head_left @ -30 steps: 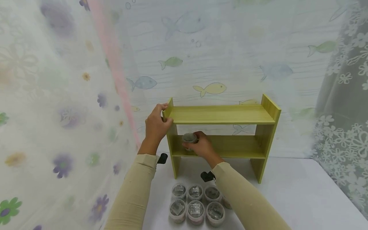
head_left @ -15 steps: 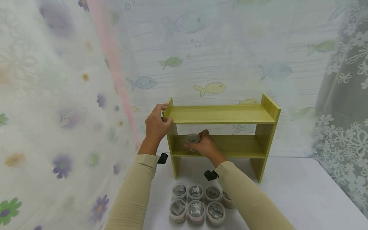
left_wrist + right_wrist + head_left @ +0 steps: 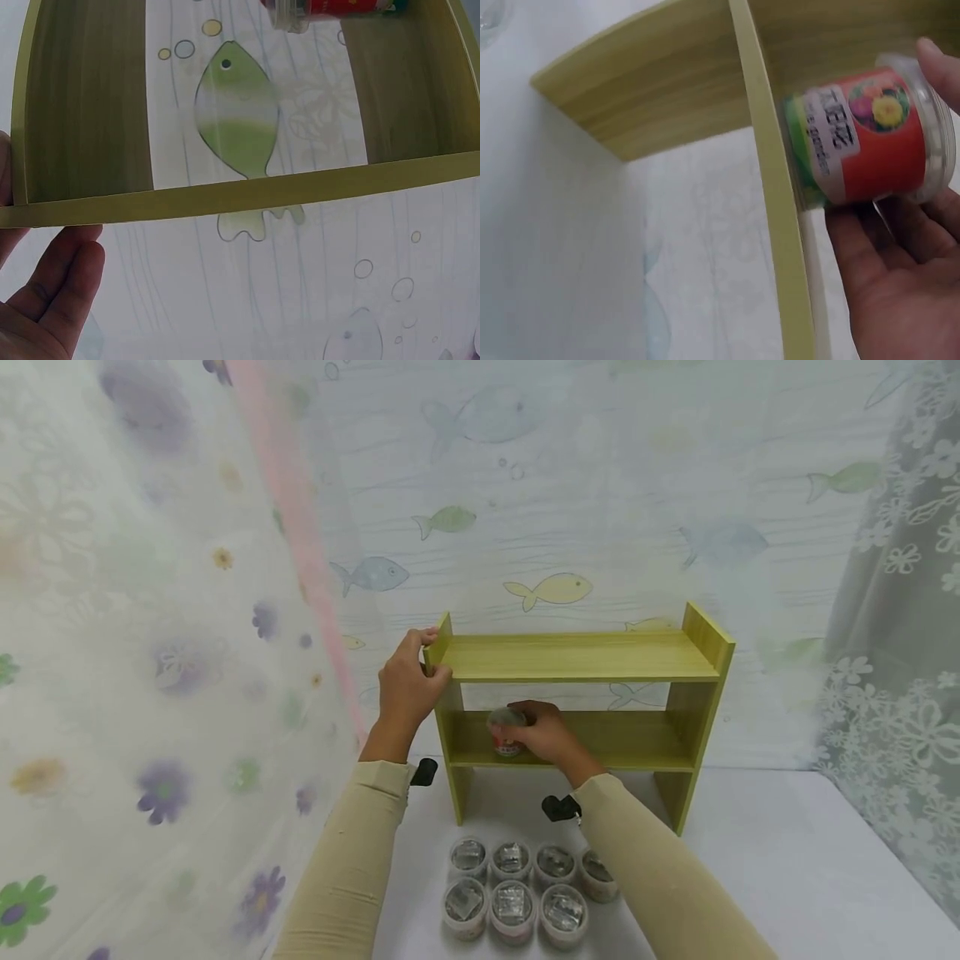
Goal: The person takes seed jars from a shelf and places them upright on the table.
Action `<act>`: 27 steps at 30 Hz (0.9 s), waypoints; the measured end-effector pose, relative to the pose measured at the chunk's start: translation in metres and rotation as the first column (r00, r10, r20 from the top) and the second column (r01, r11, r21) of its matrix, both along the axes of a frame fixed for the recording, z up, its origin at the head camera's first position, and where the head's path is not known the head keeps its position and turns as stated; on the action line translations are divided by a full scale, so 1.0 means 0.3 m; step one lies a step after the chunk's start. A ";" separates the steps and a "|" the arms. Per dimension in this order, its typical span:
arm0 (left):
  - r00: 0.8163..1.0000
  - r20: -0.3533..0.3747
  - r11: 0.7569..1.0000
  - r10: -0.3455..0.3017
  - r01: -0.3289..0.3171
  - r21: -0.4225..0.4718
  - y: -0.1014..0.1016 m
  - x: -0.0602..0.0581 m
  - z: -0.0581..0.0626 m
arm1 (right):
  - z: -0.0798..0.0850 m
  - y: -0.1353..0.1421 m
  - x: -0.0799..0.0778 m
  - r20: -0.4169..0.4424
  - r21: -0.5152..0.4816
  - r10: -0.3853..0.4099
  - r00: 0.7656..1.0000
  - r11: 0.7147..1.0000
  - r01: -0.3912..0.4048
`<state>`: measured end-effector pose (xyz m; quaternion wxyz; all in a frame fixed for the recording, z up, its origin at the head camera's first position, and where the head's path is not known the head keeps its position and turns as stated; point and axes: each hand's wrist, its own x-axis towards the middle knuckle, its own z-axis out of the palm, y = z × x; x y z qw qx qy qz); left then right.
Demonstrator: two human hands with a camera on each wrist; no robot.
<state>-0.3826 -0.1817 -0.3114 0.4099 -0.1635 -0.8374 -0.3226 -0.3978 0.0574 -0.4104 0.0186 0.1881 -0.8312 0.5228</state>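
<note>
A yellow-green wooden two-tier shelf point(image 3: 581, 656) stands on the white table. My left hand point(image 3: 408, 687) grips its left side panel near the top, and the left wrist view catches those fingers point(image 3: 79, 274) against the panel's edge. With my right hand point(image 3: 553, 739) I hold a small plastic jar point(image 3: 507, 745) at the left part of the lower board. In the right wrist view the jar point(image 3: 881, 142) shows a red label with flowers and a green base, its bottom close to the board's front edge. Whether it touches the board I cannot tell.
Several similar lidded jars point(image 3: 512, 903) with silvery packets under their lids stand in two rows on the table point(image 3: 765, 852) before the shelf. My right sleeve partly covers one jar point(image 3: 597, 875). Behind hangs a fish-print curtain point(image 3: 630, 527); a flower-print curtain point(image 3: 172, 710) hangs left.
My right hand has moved slightly right along the lower board with the jar, which turned so its red label shows. The left hand keeps its grip on the panel.
</note>
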 end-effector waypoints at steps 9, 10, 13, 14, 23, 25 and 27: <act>1.000 0.004 1.000 -0.006 0.006 0.005 -0.002 0.002 -0.002 | 0.014 0.015 -0.010 -0.013 0.088 -0.027 1.000 0.996 0.028; 1.000 0.001 1.000 -0.005 0.005 0.006 -0.001 0.002 -0.001 | 0.015 0.015 -0.010 -0.011 0.091 -0.029 1.000 0.995 0.030; 1.000 -0.007 1.000 -0.008 0.008 0.005 -0.002 0.003 0.001 | 0.021 0.018 -0.007 -0.013 0.093 -0.036 0.999 0.995 0.037; 1.000 -0.010 1.000 -0.009 0.009 0.005 -0.002 0.002 0.002 | 0.024 0.019 -0.005 -0.015 0.095 -0.039 0.999 0.995 0.040; 1.000 -0.011 1.000 -0.005 0.005 0.001 -0.005 -0.005 -0.002 | 0.031 0.038 0.017 -0.004 0.149 -0.063 0.998 0.987 0.063; 1.000 -0.008 1.000 -0.004 0.004 0.002 -0.005 -0.004 -0.001 | 0.028 0.044 0.020 -0.007 0.153 -0.060 0.998 0.986 0.060; 1.000 -0.006 1.000 -0.005 0.005 0.006 -0.005 0.000 0.001 | 0.027 0.050 0.022 -0.009 0.151 -0.061 0.998 0.987 0.062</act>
